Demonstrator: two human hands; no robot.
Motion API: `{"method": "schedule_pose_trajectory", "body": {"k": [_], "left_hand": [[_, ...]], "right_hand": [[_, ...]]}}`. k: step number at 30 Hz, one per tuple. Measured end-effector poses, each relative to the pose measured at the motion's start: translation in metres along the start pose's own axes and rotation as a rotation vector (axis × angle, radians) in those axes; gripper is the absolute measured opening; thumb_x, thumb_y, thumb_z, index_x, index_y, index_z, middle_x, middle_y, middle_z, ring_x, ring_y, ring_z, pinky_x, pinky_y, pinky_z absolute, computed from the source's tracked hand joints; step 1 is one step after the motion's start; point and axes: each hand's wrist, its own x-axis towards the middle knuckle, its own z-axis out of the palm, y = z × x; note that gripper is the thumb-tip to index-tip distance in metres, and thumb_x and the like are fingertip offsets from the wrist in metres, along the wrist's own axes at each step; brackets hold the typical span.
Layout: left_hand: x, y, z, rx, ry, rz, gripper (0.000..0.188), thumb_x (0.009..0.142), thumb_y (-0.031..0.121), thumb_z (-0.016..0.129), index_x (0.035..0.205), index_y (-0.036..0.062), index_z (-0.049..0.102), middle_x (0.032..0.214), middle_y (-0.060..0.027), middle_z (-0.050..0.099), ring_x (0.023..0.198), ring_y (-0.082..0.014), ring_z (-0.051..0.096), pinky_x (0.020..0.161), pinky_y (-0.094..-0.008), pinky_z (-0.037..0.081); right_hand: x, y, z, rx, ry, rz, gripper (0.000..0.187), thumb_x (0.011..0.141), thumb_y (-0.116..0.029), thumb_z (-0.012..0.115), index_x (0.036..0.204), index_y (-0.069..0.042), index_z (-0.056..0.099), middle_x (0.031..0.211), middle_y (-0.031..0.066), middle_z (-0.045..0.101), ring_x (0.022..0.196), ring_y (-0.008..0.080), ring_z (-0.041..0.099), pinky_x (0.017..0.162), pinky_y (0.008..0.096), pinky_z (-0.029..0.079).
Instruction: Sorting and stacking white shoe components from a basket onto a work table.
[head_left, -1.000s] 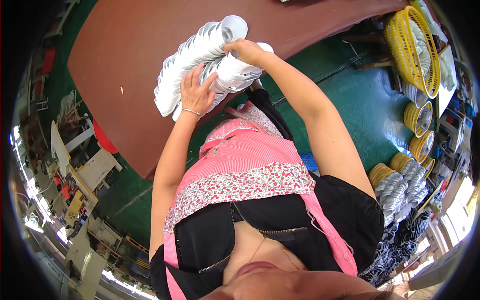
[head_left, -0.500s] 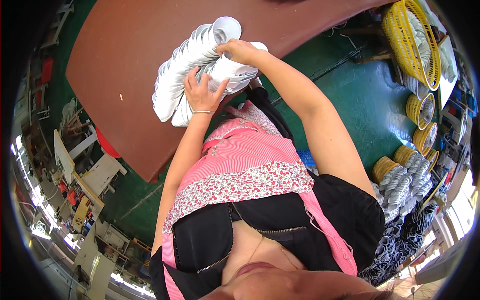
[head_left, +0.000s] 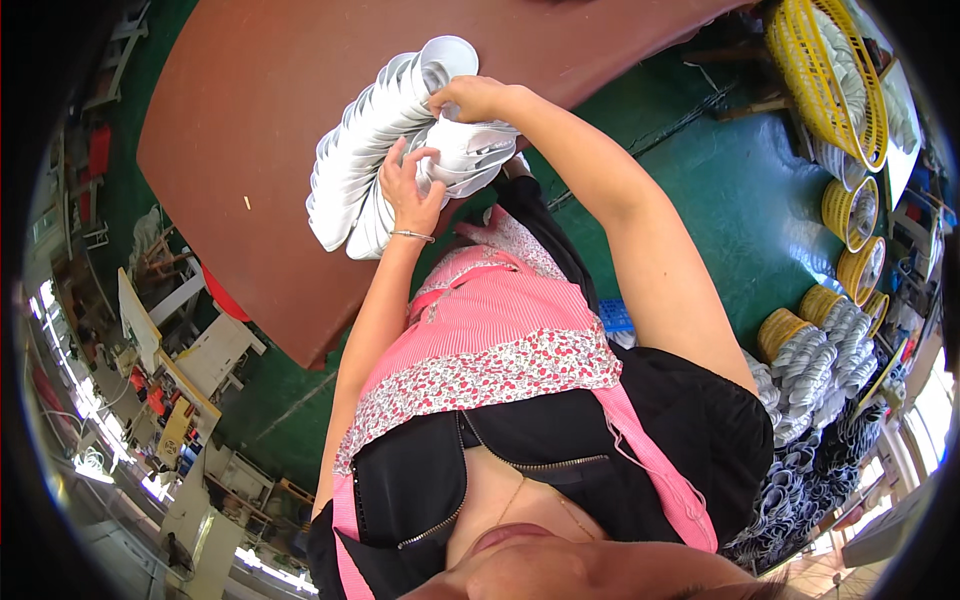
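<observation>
Two rows of nested white curved pieces lie side by side on the brown table (head_left: 230, 130); they look like shoe uppers, but the exact kind is hard to tell. The far row (head_left: 350, 150) keeps a tidy slanted line, with a rounded opening at its upper end. In the near row (head_left: 470, 150), pieces fan apart towards the table edge. My right hand (head_left: 470, 98) has its fingers closed on a white piece at the upper end, between the two rows. Against the near row my left hand (head_left: 410, 190) is open, fingers spread and bent, a bracelet at the wrist.
Yellow baskets (head_left: 850, 215) stand along the right side, a large one (head_left: 875, 110) holding white pieces. Bundles of grey-white pieces (head_left: 815, 370) are heaped below them. Work benches (head_left: 215, 350) line the left. A blue crate (head_left: 615, 315) sits on the green floor (head_left: 690, 200).
My left hand has shifted slightly right along the near row, its fingers more bent. The near row's upper-end pieces have swung down beside my right hand, which stays almost in place.
</observation>
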Motion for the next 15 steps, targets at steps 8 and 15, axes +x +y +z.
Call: {"method": "schedule_pose_trajectory", "body": {"k": [8,15], "left_hand": [[0.013,0.014,-0.001,-0.019,-0.032,0.072,0.044,0.071,0.013,0.060,0.113,0.0246,0.069,0.146,-0.0189,0.042,0.133,-0.0392,0.038,0.112,-0.0495,0.026],[0.017,0.028,-0.011,0.200,-0.082,0.090,0.029,0.071,0.009,0.063,0.097,0.0206,0.069,0.146,-0.0149,0.044,0.131,-0.0389,0.041,0.108,-0.0494,0.031]], "right_hand": [[0.006,0.013,0.006,0.074,0.002,0.024,0.022,0.078,-0.017,0.066,0.099,-0.020,0.072,0.089,0.0097,0.071,0.086,0.0277,0.068,0.075,0.0417,0.052],[0.001,-0.006,-0.006,0.158,-0.109,0.053,0.022,0.075,-0.007,0.067,0.096,-0.014,0.068,0.096,0.0087,0.068,0.088,0.0302,0.066,0.072,0.0430,0.052]]}}
